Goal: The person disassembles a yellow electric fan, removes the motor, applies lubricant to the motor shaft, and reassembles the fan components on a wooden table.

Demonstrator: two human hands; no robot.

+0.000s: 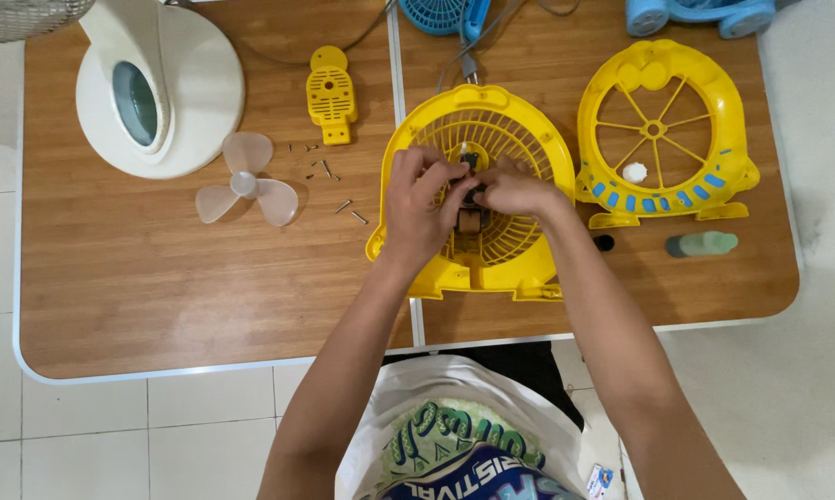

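A yellow fan housing (519,139) with a round grille lies flat on the wooden table (130,278). My left hand (419,208) and my right hand (514,190) meet over its centre, fingers pinched around the small dark motor (470,220) mounted there. Which hand carries the motor's weight is hidden by the fingers. A grey cable (468,56) runs from the housing toward the far edge.
A yellow front grille frame (663,139) lies to the right, with a green cylinder (704,243) below it. Left of the housing lie a clear three-blade propeller (246,182), loose screws (329,171), a small yellow cover (331,93) and a white fan base (158,83). Blue fan parts (445,14) sit at the far edge.
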